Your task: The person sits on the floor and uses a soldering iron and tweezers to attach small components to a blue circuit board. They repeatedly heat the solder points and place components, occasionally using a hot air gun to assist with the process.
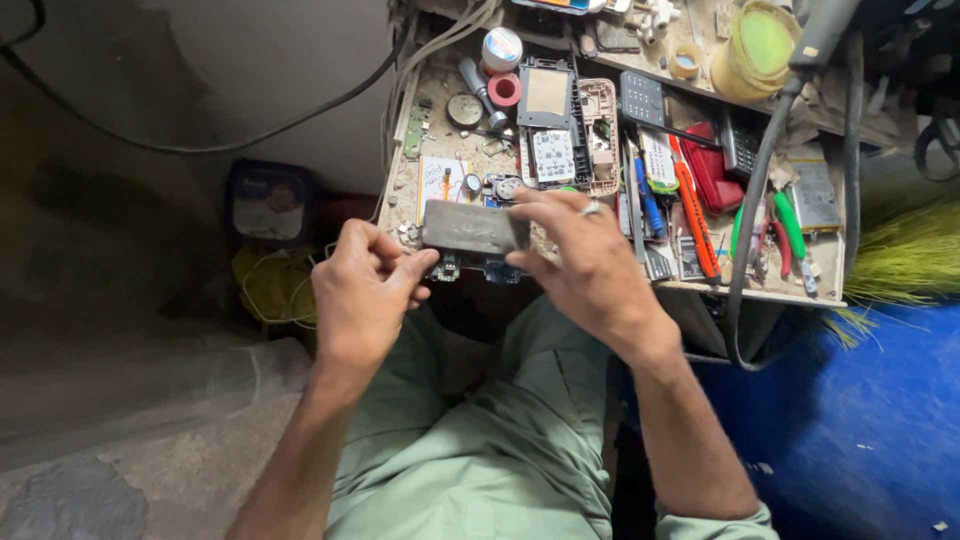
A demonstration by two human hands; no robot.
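I hold a flat grey rectangular part point(472, 227), like a phone battery or back plate, between both hands over the near edge of a small cluttered work tray point(405, 190). My left hand point(362, 292) pinches its left end with thumb and fingers. My right hand point(580, 250), a ring on one finger, grips its right end. Small blue-black circuit pieces point(500, 270) show just under the grey part.
The tray carries opened phone shells point(548, 105), keypads, a red phone point(708, 165), an orange-handled tool point(695, 215), green pliers point(790, 228), tape rolls and a yellow-lidded jar point(758, 45). A black cable point(750, 210) hangs at right. A blue floor lies right, concrete left.
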